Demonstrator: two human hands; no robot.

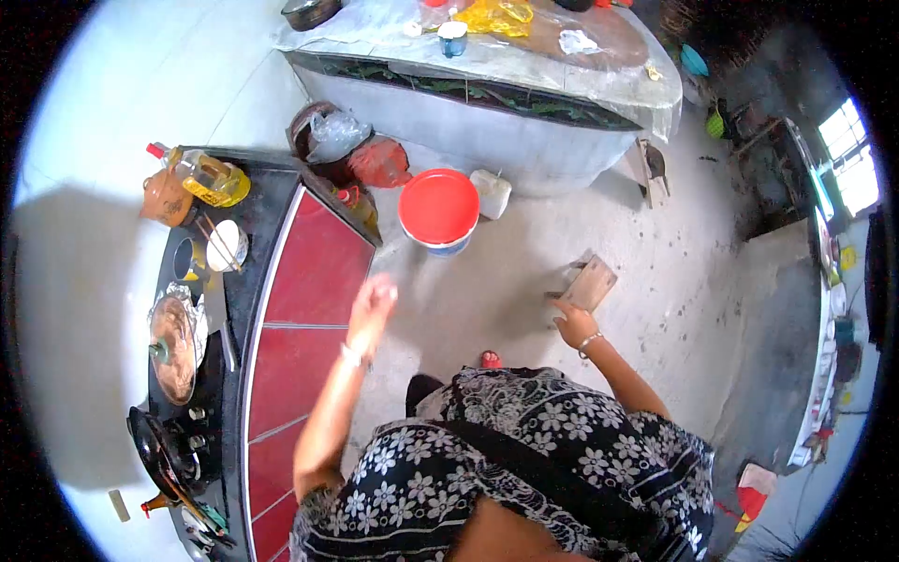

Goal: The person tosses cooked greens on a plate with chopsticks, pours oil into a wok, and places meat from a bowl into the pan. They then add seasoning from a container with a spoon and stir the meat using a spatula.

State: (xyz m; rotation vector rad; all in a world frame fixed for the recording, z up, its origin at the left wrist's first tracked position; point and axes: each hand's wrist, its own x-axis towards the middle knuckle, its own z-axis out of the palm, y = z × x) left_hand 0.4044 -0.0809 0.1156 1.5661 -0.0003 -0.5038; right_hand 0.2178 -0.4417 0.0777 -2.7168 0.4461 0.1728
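My left hand [373, 307] is held out over the floor beside the red cabinet doors, below the bucket; it is blurred, and its fingers look curled. The bucket [439, 208] has a red lid and stands on the floor. My right hand [575, 324] is at the near end of a small wooden stool [592, 284], with the fingers over its edge and the thumb side toward me. The stool looks tilted, and part of my grip is hidden.
A black counter [217, 286] at left bears an oil bottle [214, 180], a bowl [227, 245], a lidded pan and a wok. A white container [490, 194] and red bag [379, 162] flank the bucket. Another stool [652, 173] stands farther back, beside a covered table [375, 36].
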